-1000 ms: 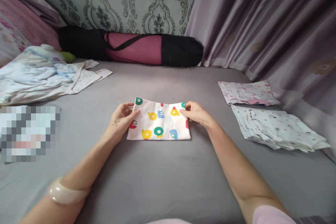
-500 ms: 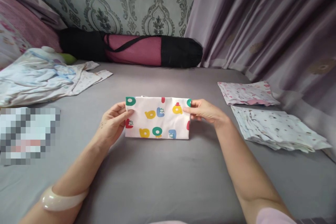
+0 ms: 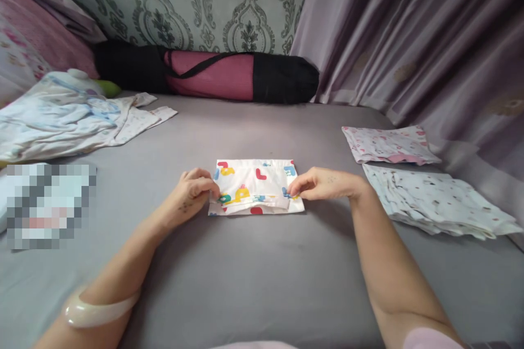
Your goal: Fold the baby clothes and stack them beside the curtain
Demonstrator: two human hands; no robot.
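A folded white garment (image 3: 261, 174) printed with red, yellow, blue and green letters lies on the grey bed sheet (image 3: 245, 283) in front of me. One narrow hemmed edge of it arches up slightly along the near side. My left hand (image 3: 192, 194) pinches the garment at its left edge, fingers closed. On the opposite edge, the thumb and fingers of my right hand (image 3: 321, 184) are closed on the cloth. A pale bangle (image 3: 98, 311) circles my left forearm.
Two folded printed cloth stacks, one pinkish (image 3: 388, 144) and one thicker and white (image 3: 438, 199), lie at right. Crumpled light clothes (image 3: 77, 120) and a blurred item (image 3: 51, 204) are at left. A black and pink bag (image 3: 213, 73) lies along the wall.
The garment has gone from being held up, with its smooth face towards me, to lying on the sheet with a hemmed edge showing. Both hands have moved lower with it.
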